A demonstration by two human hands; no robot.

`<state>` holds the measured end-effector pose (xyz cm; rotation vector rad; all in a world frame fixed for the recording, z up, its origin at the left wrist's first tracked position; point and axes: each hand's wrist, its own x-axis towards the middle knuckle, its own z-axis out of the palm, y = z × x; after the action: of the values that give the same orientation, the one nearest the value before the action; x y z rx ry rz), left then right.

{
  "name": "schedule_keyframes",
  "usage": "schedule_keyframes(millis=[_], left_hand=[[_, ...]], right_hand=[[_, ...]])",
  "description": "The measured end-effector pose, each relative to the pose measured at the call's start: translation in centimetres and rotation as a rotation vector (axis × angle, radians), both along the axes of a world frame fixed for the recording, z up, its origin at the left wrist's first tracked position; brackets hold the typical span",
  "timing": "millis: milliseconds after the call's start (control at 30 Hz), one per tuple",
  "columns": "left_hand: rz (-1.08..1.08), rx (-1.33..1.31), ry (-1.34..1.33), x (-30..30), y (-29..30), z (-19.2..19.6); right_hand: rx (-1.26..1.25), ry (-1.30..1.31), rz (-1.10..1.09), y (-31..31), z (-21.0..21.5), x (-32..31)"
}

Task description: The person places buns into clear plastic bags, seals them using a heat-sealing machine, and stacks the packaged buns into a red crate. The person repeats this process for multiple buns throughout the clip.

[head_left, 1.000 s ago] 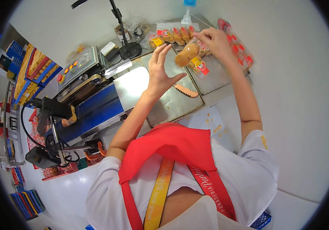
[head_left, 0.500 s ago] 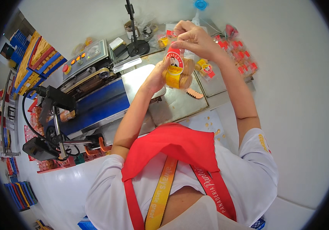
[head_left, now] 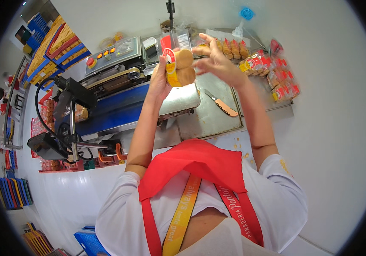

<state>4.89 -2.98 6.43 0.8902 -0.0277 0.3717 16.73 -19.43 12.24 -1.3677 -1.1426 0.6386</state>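
Observation:
A clear bag of round, golden-brown baked pieces, with a red and yellow label, is raised over the worktop in my left hand. My fingers wrap the bag's left side, and its unfilled plastic top points away from me. Just to the right of the bag is my right hand, fingers spread and nothing gripped. Whether a fingertip touches the bag, I cannot tell. Below the hands, a knife with a peach-coloured handle lies on the metal worktop.
More filled bags are piled at the far right, beside a row of packs. On the left runs a machine with a blue belt and a control panel. A black device on a metal arm stands before it.
The bag and my left hand have moved left. My right hand has let go of the bag's top and opened beside it. The knife now shows fully as the view shifted.

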Motion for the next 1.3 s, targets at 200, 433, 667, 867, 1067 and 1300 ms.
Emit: schedule_keyframes(millis=[200,433,667,867,1067,1300], left_hand=[[0.108,0.015,-0.051,-0.3,2.8,-0.9],[0.631,0.733,-0.113,0.1,3.3,-4.5],[0.833,1.086,0.233,-1.9,3.6,-7.3],[1.214,1.246,0.126,-2.8,1.6,-5.0],[0.977,1.005,0.343,-3.6,2.6,-3.4],[0.578,0.735,0.23,-4.3,6.5,-3.7]], right_hand=[[0.031,0.136,-0.06,1.8,-0.5,-1.1],[0.05,-0.245,-0.313,5.8,-7.5,-2.0],[0.229,-0.305,-0.504,7.7,-14.0,-2.7],[0.224,-0.748,-0.83,7.8,-9.7,-4.7],[0.206,-0.291,-0.696,8.8,-10.0,-3.9],[0.25,-0.29,-0.491,7.9,-9.4,-2.6]])
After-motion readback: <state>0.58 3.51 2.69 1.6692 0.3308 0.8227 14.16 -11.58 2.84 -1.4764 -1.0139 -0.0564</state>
